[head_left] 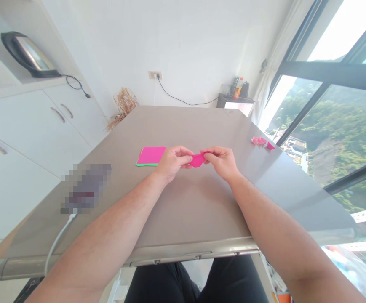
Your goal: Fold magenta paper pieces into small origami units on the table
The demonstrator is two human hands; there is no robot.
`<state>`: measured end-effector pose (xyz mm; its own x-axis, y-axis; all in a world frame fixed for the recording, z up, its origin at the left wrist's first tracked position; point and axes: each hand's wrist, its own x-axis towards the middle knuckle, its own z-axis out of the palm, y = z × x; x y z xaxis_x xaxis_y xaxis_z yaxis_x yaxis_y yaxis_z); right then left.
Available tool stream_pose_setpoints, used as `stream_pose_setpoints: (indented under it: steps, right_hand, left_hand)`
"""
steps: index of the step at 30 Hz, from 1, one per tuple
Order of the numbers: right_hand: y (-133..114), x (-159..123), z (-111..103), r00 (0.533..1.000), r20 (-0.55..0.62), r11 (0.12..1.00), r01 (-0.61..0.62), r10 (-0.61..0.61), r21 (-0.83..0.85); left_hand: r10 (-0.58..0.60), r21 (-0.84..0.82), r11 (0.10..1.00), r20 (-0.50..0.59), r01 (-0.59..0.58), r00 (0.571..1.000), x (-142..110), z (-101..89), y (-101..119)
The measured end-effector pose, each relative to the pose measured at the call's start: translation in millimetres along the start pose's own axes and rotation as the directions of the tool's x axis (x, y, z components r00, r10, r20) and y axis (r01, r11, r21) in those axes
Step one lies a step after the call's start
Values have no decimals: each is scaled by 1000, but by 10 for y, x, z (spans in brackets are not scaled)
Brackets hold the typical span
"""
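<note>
pink paper (197, 160) pinched between my hands just above the table (183, 202), mid-table | left hand (172, 162) closed on its left end, fingertips and thumb | right hand (221, 162) closed on its right end (paper partly folded) | pink stack (151, 155) just left of my left hand | folded pieces (263, 142) well right near the edge

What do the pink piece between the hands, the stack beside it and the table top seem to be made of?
Pink piece: thin matte paper, judging by its creased folds, pinched between left hand and right hand. Stack: flat paper sheets, pink on top with a green edge below. Table: smooth grey-beige top with a dull sheen, probably laminate.
</note>
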<state>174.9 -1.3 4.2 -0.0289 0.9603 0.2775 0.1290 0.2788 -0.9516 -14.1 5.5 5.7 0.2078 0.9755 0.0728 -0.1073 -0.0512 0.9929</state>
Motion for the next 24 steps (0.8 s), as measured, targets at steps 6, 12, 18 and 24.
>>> stream_pose_setpoints:
  steps: [6,12,18,24]
  right_hand:
    - [19,7,-11,999,-14,999,47,-48,-24]
    - [64,31,-37,997,33,996,60,-62,68]
    - [57,18,-17,998,37,998,43,-45,42]
    - [29,-3,7,996,68,998,59,-58,-11]
  left_hand:
    - [0,11,1000,1,0,1000,23,-30,-6]
    - [-12,21,1000,5,12,1000,25,-32,-3]
    - [-92,44,995,29,90,995,18,-25,-1]
    - [-133,63,990,69,128,989,3,2,-12]
